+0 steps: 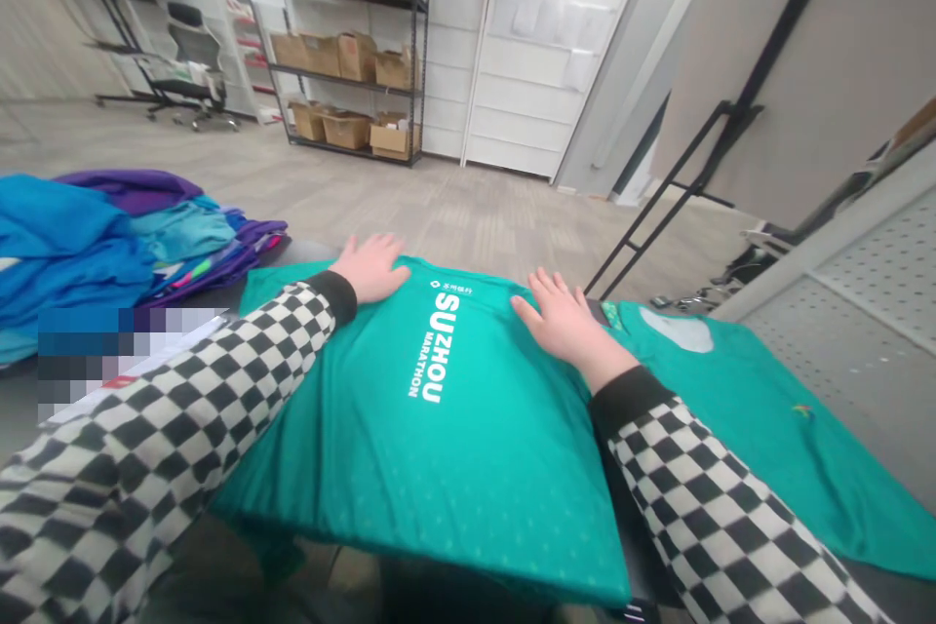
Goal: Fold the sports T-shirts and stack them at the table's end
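Observation:
A green T-shirt (504, 448) with white "SUZHOU MARATHON" lettering lies spread in front of me, its lower edge hanging past the near side of the table. My left hand (371, 267) rests on its far left part, fingers stretched out and pointing away. On the far right part lies my right hand (560, 317), fingers apart and palm down. Neither hand grips the cloth. Right of this shirt is a second green T-shirt (775, 429) with a pale patch inside its neck and a small colored mark.
A heap of blue and purple clothes (95, 234) sits at the left, with a partly blurred white sheet (168, 343) beside it. A grey perforated panel (863, 312) borders the right side. Beyond stand a black stand (665, 205) and a shelf of cardboard boxes (347, 78).

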Available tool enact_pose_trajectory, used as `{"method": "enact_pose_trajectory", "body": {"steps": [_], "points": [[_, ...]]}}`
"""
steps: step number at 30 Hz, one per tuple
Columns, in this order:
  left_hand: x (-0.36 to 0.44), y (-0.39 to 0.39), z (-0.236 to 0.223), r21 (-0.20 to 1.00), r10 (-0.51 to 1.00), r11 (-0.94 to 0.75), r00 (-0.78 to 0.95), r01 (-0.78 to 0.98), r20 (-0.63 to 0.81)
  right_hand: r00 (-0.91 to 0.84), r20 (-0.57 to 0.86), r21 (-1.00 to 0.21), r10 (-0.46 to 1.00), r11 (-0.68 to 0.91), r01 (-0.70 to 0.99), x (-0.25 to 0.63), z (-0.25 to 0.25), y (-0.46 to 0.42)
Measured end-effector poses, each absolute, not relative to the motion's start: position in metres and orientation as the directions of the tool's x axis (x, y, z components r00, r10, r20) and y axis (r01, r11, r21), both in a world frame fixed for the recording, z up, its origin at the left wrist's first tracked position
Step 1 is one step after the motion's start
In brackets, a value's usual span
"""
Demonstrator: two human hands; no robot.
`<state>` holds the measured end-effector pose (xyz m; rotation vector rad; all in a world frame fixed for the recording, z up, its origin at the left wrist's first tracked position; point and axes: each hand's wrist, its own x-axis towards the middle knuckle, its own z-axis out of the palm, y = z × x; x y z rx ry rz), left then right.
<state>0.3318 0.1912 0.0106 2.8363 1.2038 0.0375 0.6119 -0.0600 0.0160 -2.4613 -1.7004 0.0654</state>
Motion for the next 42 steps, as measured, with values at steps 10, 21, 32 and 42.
{"method": "enact_pose_trajectory", "body": {"steps": [10,21,32,42], "points": [[0.334,0.192,-0.003,0.176,0.632,-0.766,0.775,0.618,0.030,0.375,-0.087,-0.163,0.923,-0.385,0.908,0.613,-0.003,-0.041],[0.308,0.174,-0.014,0.105,0.715,-0.684,0.692,0.722,-0.097,0.392,-0.077,-0.111,0.917,-0.399,0.910,0.615,-0.005,-0.060],[0.249,0.210,0.043,0.125,0.909,-0.403,0.381,0.907,0.168,0.287,0.386,-0.165,0.877,-0.241,0.956,0.638,-0.008,-0.076],[0.196,0.240,0.035,0.046,0.959,-0.283,0.283,0.958,0.017,0.295,0.522,-0.226,0.800,-0.204,0.953,0.669,-0.011,-0.106]]}}
